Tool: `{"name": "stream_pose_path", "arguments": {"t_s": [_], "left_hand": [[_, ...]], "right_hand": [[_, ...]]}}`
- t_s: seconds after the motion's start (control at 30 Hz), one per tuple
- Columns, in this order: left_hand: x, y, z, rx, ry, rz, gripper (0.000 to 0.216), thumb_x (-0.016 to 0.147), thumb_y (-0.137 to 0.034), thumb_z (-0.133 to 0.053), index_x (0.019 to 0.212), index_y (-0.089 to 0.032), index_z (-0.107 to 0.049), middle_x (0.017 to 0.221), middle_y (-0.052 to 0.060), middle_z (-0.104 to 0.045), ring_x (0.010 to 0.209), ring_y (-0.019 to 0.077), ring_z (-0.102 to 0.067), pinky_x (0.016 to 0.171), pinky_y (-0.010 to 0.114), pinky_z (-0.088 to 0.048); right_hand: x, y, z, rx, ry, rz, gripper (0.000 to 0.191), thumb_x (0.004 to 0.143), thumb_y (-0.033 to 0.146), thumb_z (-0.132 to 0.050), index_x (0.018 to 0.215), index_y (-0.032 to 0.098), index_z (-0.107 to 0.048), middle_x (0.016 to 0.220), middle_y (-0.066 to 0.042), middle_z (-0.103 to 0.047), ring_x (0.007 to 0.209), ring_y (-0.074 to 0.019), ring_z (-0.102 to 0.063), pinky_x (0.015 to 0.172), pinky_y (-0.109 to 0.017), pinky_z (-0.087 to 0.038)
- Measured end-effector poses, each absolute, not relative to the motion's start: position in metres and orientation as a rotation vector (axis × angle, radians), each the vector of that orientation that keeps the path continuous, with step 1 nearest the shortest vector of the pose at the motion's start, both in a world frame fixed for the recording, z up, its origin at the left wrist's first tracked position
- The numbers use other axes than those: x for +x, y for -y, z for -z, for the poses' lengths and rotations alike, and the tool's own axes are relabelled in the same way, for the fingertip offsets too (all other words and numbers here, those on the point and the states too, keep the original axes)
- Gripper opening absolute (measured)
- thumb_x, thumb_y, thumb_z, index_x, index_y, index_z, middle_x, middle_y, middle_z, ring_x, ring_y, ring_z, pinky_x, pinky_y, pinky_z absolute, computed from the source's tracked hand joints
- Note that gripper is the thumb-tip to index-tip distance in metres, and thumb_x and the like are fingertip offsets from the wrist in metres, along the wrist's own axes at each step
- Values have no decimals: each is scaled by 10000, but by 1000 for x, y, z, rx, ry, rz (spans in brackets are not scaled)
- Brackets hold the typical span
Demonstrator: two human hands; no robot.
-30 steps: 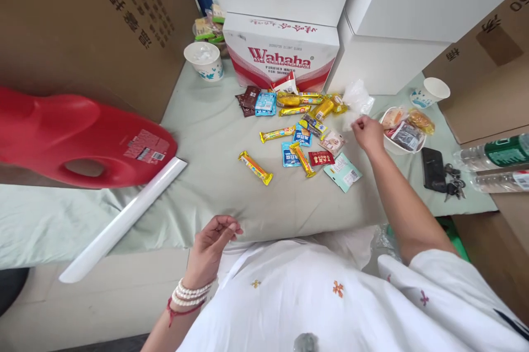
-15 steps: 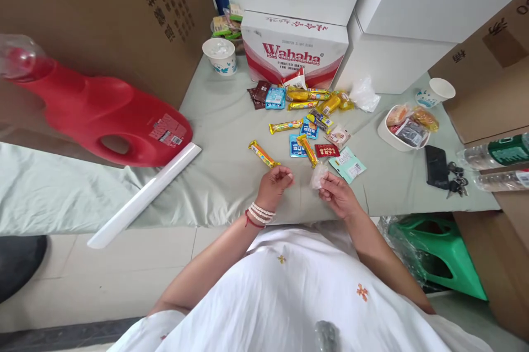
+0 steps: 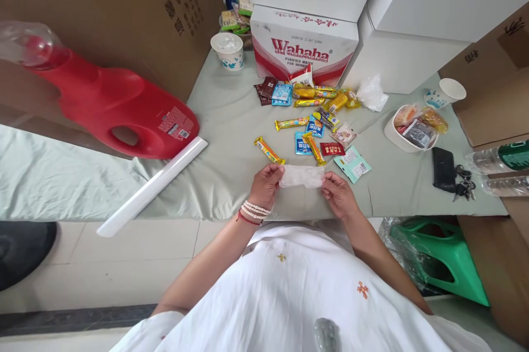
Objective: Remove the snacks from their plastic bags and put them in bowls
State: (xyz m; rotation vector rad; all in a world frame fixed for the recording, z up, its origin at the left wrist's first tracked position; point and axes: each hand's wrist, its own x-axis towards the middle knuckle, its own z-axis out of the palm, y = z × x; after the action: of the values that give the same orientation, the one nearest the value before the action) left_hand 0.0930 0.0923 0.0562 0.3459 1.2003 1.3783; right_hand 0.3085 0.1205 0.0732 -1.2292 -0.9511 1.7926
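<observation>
A thin clear plastic bag [image 3: 301, 176] is stretched flat between my hands just above the table's near edge. My left hand [image 3: 265, 185] pinches its left end and my right hand [image 3: 338, 193] pinches its right end. Just beyond the bag, several wrapped snacks lie scattered on the pale green tablecloth [image 3: 223, 137]: a yellow bar [image 3: 268, 150], a red packet [image 3: 332, 149], a mint packet [image 3: 352, 164] and blue packets [image 3: 301, 143]. A crumpled pile of clear bags [image 3: 372, 93] lies further back.
A red detergent jug [image 3: 111, 107] lies at the left beside a white strip [image 3: 152, 187]. A Wahaha carton [image 3: 303, 46] and paper cup [image 3: 228, 50] stand at the back. To the right are a white bowl [image 3: 394, 138] of snacks, a black phone [image 3: 443, 161], keys [image 3: 463, 185], bottles and a green stool [image 3: 444, 255].
My right hand came back from the pile of clear bags with one bag. My left hand rose to meet it, and both hands have pulled the bag out flat between them.
</observation>
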Motion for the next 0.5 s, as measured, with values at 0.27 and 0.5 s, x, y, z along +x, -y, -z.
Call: {"name": "stream_pose_path", "arguments": {"t_s": [0.27,0.5], "left_hand": [[73,-90,-69,607,-1445,-1419,439,612,-469,-923,775,-190,-626,592,-77,-494,541,67,-419,509,194,-351],[114,-95,-80,678,-1221,-1163,438,702,-567,-834,784,-183,-641,667,-18,-594,599,113,-533,515,219,-421]], "right_hand": [[319,-117,-70,-1155,1269,-1661,257,852,447,-786,825,226,-658,709,31,-499,598,-103,-401,561,-248,-318],[302,-107,-73,-1073,1806,-1121,133,966,359,-662,925,247,-721,826,-16,-592,730,-156,-530,675,-303,-422]]}}
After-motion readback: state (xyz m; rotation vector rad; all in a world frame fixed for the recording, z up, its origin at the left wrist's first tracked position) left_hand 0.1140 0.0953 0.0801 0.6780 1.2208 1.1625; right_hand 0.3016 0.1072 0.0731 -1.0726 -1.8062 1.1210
